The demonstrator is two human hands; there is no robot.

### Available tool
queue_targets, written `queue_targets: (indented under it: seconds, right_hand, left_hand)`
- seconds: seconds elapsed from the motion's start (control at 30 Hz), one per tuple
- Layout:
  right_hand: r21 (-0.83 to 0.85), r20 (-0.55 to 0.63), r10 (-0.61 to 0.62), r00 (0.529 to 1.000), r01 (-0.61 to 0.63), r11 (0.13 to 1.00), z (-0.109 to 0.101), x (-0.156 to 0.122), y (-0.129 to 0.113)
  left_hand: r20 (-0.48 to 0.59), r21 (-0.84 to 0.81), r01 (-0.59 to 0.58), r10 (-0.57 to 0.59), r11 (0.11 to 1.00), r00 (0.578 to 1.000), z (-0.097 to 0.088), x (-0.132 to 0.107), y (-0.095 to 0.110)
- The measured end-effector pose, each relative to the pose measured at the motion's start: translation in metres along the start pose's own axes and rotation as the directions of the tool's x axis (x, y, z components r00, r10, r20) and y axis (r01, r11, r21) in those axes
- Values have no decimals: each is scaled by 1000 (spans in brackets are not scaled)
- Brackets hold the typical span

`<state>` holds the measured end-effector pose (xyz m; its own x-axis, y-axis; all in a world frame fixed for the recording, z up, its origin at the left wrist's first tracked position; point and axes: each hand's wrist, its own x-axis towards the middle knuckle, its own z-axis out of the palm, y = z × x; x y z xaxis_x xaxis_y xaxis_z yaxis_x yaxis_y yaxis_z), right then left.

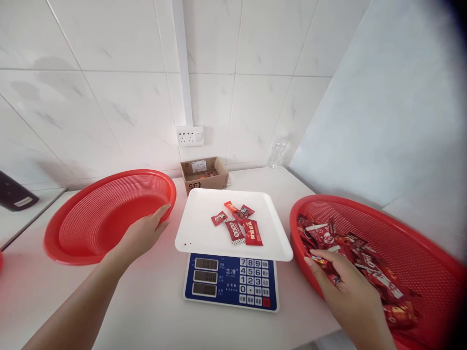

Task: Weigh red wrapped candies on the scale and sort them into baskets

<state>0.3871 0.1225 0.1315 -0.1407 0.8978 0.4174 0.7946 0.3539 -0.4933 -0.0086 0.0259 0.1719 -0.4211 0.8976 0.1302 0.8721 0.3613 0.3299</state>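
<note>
At the rim of the left red plastic basket, which has nothing visible in it, my left hand is closed around the edge. My right hand reaches into the right red basket, its thumb and fingers pinching a small shiny candy packet. Many red-wrapped candies fill that basket under the hand. Between the baskets stands a digital scale with a white tray. Several red candy packets lie loosely on the tray. The top display seems to read 0.038, faintly.
Behind the scale is an open cardboard box with a few red packets inside. A clear plastic bottle stands by the tiled wall, below which runs the white table. A dark object lies far left. A wall socket is above the box.
</note>
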Motion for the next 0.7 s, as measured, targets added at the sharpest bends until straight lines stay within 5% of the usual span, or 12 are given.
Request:
queue_targets:
  seconds: [0.2, 0.37, 0.47, 0.57, 0.7]
  right_hand:
    - [-30, 27, -56, 998, 57, 998, 2, 2, 3]
    - [-29, 66, -71, 995, 73, 997, 5, 3, 9]
    - [-4, 47, -86, 995, 86, 996, 8, 2, 11]
    - [15, 51, -104, 993, 104, 995, 9, 1, 12]
    - [4, 74, -113, 991, 113, 994, 10, 0, 13]
  left_hand:
    - [83, 19, -283, 281, 959, 956, 20, 22, 49]
    - [316, -62, -578, 565, 814, 762, 42, 41, 97]
    - [374, -44, -632, 600, 774, 708, 48, 61, 112]
    - [362, 28, -636, 585, 772, 726, 55, 74, 119]
    - [306, 141, -562, 504, 815, 808, 69, 75, 126]
